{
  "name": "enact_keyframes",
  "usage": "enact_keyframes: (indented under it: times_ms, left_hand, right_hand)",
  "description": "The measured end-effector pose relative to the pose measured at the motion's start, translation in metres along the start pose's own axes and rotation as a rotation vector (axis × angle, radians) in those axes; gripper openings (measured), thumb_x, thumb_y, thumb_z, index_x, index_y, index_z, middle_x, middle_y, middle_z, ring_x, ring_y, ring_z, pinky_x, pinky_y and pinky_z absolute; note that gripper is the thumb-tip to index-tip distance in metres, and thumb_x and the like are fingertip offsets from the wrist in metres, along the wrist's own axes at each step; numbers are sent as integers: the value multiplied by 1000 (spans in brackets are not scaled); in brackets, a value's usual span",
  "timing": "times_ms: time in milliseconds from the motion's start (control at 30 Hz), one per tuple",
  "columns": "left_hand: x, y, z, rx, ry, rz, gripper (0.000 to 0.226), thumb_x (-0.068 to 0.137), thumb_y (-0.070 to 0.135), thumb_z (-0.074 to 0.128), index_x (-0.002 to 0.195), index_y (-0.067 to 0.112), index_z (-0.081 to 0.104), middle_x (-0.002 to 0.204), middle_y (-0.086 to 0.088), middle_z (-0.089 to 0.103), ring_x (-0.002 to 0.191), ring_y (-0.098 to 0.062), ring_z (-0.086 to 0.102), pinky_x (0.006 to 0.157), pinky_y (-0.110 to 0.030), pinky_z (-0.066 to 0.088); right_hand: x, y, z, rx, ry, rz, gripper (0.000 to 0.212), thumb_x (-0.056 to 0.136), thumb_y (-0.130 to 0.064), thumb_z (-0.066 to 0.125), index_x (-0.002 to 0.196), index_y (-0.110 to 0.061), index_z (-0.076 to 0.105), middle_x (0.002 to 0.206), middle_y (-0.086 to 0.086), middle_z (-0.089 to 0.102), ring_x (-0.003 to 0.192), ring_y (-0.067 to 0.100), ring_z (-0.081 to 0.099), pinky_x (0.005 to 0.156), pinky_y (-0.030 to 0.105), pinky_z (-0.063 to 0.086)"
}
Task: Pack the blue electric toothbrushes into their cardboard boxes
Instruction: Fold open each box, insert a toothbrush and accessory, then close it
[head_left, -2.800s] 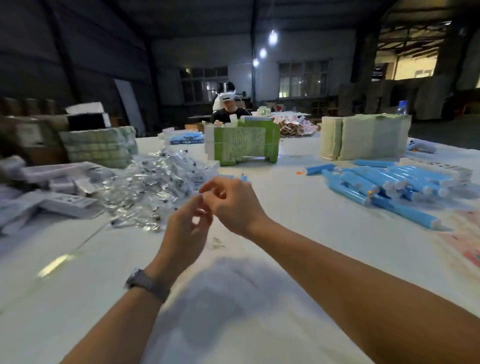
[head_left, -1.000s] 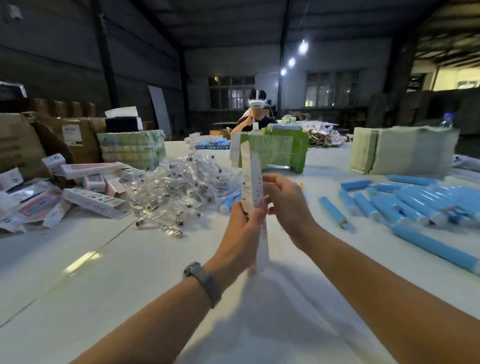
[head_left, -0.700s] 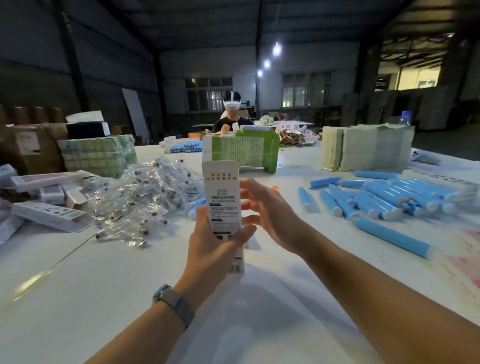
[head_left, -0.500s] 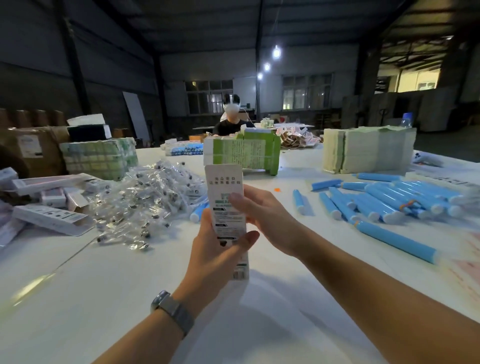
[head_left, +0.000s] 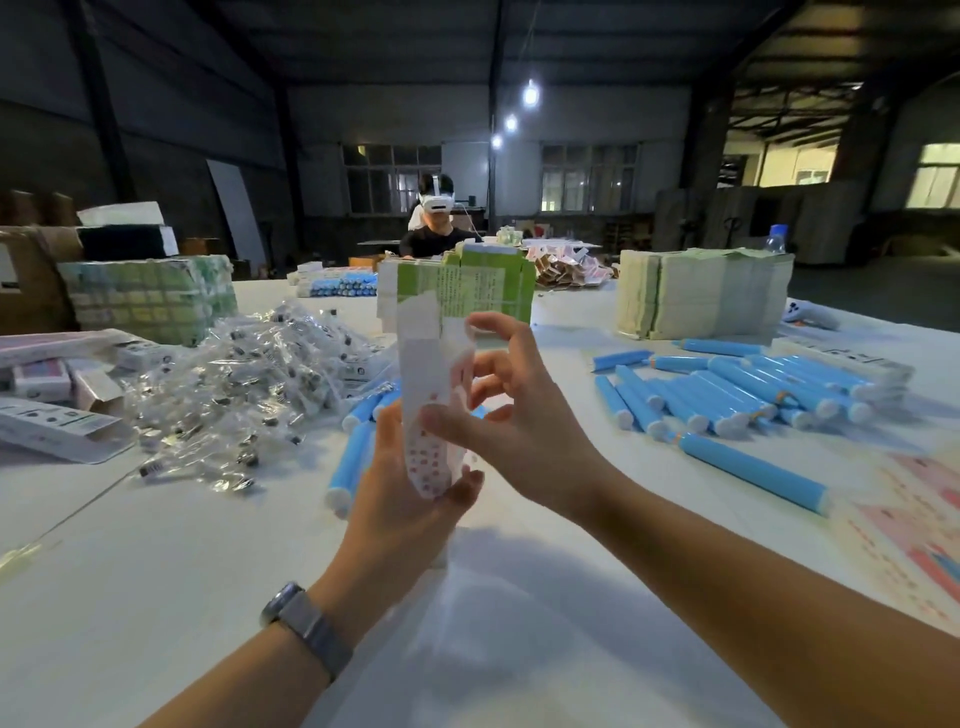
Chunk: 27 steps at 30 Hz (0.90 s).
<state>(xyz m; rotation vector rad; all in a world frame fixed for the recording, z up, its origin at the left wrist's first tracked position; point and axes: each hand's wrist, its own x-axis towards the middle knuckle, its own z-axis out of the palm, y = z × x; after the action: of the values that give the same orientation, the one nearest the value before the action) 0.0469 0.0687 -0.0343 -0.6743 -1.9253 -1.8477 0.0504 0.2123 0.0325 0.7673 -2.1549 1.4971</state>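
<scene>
**Box held upright over the table, toothbrushes lying loose**

While the cardboard box (head_left: 427, 395) is held upright above the white table (head_left: 156, 597), its lower half is wrapped by the curled fingers and thumb of the left hand (head_left: 402, 493). A white face with small red print is turned toward the camera, and the top flaps are seen standing open and slightly blurred. The upper part of the box is met by the right hand (head_left: 511, 431), whose thumb is laid against the near face while the other fingers are bent loosely around the top; whether the box is actually pinched by them cannot be told through the blur. A watch with a grey band (head_left: 306, 626) is worn on the left wrist.

Just behind the hands, a few blue toothbrushes (head_left: 353, 452) are seen lying on the table. A larger heap of blue toothbrushes (head_left: 727, 395) is spread to the right, with one long one (head_left: 753, 473) lying apart at its near edge. To the left, a pile of small clear plastic packets (head_left: 244, 384) is heaped, and beside it flat printed boxes (head_left: 57, 431) are scattered. Farther back, a green-and-white stack of flattened cartons (head_left: 467, 291) is stood in the middle, a pale stack of cards (head_left: 706, 291) to its right, and a wrapped green bundle (head_left: 150, 296) to its left. At the far end of the table a seated person wearing a white headset (head_left: 436, 223) can be made out.
</scene>
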Motion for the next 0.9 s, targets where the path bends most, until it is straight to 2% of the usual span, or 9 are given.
enact_keyframes:
  times_ms: [133, 200, 267, 333, 467, 533, 633, 800, 900]
  left_hand:
    - [-3, 11, -8, 8, -88, -43, 40, 64, 36, 73, 104, 33, 71, 96, -4, 74, 85, -17, 71, 68, -32, 59]
    - [-5, 13, -8, -27, -118, -118, 39, 64, 32, 79, 102, 25, 73, 95, 1, 76, 87, -19, 73, 72, -32, 59]
    - [-6, 17, -6, -36, -102, -172, 40, 68, 24, 75, 108, 24, 68, 97, 3, 75, 93, -21, 72, 78, -37, 61]
    - [-5, 19, -5, -69, -106, -183, 45, 74, 18, 73, 117, 22, 60, 102, 0, 73, 97, -21, 71, 79, -37, 60]
    - [-5, 18, -8, -133, -137, -202, 51, 84, 2, 70, 122, 25, 46, 110, -6, 72, 100, -24, 70, 79, -39, 59]
    - [-6, 18, -10, -123, -122, -207, 49, 81, 10, 70, 119, 26, 45, 110, -5, 72, 100, -26, 70, 81, -44, 59]
    - [-6, 17, -11, -96, -105, -175, 43, 75, 23, 69, 110, 27, 45, 100, 0, 73, 93, -20, 72, 73, -34, 60]
    - [-8, 13, -5, -101, -55, -120, 34, 78, 38, 71, 107, 34, 52, 96, 0, 69, 88, -17, 70, 71, -29, 58]
    - [-8, 12, -2, -106, -41, -97, 25, 80, 51, 64, 103, 47, 56, 101, 1, 65, 91, -16, 68, 73, -31, 58]
  right_hand:
    - [1, 17, -46, -33, 85, 59, 41, 85, -50, 64, 121, -47, 46, 96, -9, 64, 91, 12, 64, 71, 25, 50]
    - [2, 42, -82, -455, 173, 221, 29, 88, -41, 64, 116, -38, 56, 101, -7, 62, 97, 19, 62, 77, 29, 45]
    - [-3, 63, -114, -975, 68, 487, 32, 92, -36, 57, 124, -34, 54, 121, -4, 58, 115, 24, 54, 88, 35, 45]
    - [-13, 77, -134, -1192, -34, 712, 35, 93, -33, 50, 128, -35, 49, 133, -3, 52, 121, 25, 49, 90, 38, 45]
    - [-24, 89, -142, -1297, -96, 800, 41, 93, -29, 52, 133, -35, 47, 129, -1, 51, 119, 26, 50, 81, 35, 43]
    - [-23, 91, -142, -1312, -86, 797, 40, 94, -28, 52, 133, -34, 46, 128, 0, 50, 119, 27, 50, 83, 37, 44]
    - [-25, 91, -143, -1341, -97, 829, 45, 93, -22, 51, 136, -34, 43, 130, 3, 50, 120, 30, 50, 90, 39, 44]
    - [-24, 92, -145, -1272, -51, 800, 38, 95, -24, 49, 132, -29, 46, 125, 3, 54, 111, 26, 54, 74, 34, 41]
    - [-19, 86, -139, -1179, 39, 666, 46, 94, -20, 53, 138, -27, 44, 133, 5, 48, 119, 29, 50, 85, 38, 44]
